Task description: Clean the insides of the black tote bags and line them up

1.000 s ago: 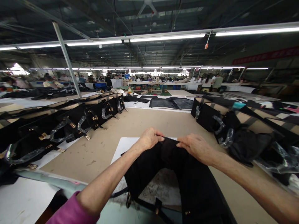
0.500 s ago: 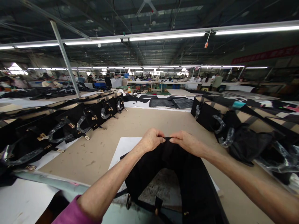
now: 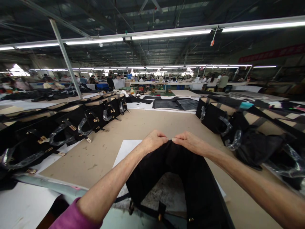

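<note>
- Near the middle of the worktop (image 3: 147,122), the black bag (image 3: 176,171) stands open over a white sheet (image 3: 124,151).
- Left hand (image 3: 153,141) and right hand (image 3: 190,143) meet at its far rim, fingers pinched shut on the edge.
- That soft rim could slip free if either pinch loosens, I'd guess.
- Rows of bags (image 3: 78,122) line the left side.

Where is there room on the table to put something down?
The widest bare patch of table lies beyond both hands, between the left row of bags and the right row of bags. A smaller patch lies left of the white sheet. The sides are crowded, and the left hand and right hand pinch the black bag in front.
</note>
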Demonstrator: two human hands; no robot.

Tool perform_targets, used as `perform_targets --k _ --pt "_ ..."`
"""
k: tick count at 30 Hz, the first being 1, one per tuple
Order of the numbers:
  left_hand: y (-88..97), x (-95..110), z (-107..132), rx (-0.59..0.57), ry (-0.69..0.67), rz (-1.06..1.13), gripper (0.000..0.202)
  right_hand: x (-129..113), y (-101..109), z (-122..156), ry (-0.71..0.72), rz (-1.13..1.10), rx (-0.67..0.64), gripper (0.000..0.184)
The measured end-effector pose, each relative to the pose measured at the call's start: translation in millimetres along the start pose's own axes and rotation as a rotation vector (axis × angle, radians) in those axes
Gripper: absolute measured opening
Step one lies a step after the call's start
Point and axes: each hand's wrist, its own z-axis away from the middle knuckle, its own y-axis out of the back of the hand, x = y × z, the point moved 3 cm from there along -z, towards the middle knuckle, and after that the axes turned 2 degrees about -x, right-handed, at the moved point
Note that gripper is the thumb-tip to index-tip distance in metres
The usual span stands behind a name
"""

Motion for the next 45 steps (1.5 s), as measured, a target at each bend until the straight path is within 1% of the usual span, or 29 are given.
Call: perform_targets --k 3,7,11,16,20,26,29,31,33,36,38,41,43,45 --pt "-0.7 1 -1 0.001 0.041 0.01 0.02 1 0 -2 0.001 0.035 0.004 0.035" --pt "-0.9 4 -3 0.024 0.06 0.003 0.017 -7 -1 -2 -0.017 0.2 0.052 0.035" --pt "-1.4 5 -5 0.036 0.053 -0.023 0.016 -18 -1 -1 0.047 0.341 0.084 0.03" --pt "-1.5 3 -5 0.039 -0.063 -0.064 0.023 -19 -2 -4 0.109 0.448 0.087 0.029" --pt "-3.9 -1 -6 0.027 -0.108 -0.072 0.024 -19 -4 -4 0.089 0.522 0.112 0.03" --pt "-8.2 6 -6 0.141 -0.211 -0.285 0.022 -20 -7 -2 0.089 0.594 0.126 0.031" --pt "-6.6 10 -4 0.159 -0.214 -0.34 0.022 -20 -8 -2 0.089 0.621 0.13 0.033" --pt "-2.5 9 2 0.133 -0.191 -0.369 0.023 -20 -8 -1 0.077 0.63 0.137 0.034" --pt "4.3 6 14 0.112 -0.147 -0.42 0.023 -20 -9 0 0.064 0.635 0.147 0.035" --pt "18.6 -4 38 0.169 -0.06 -0.486 0.022 -19 -9 1 0.072 0.639 0.156 0.035" --pt "26.4 -12 55 0.211 -0.03 -0.481 0.023 -19 -10 0 0.075 0.633 0.146 0.036" --pt "31.2 -20 71 0.204 -0.036 -0.412 0.026 -18 -12 -1 0.07 0.613 0.141 0.031" --pt "31.4 -21 76 0.203 -0.052 -0.358 0.028 -18 -12 -1 0.069 0.63 0.161 0.028" --pt "30.6 -20 78 0.213 -0.064 -0.321 0.027 -21 -11 -3 0.104 0.678 0.174 0.028"
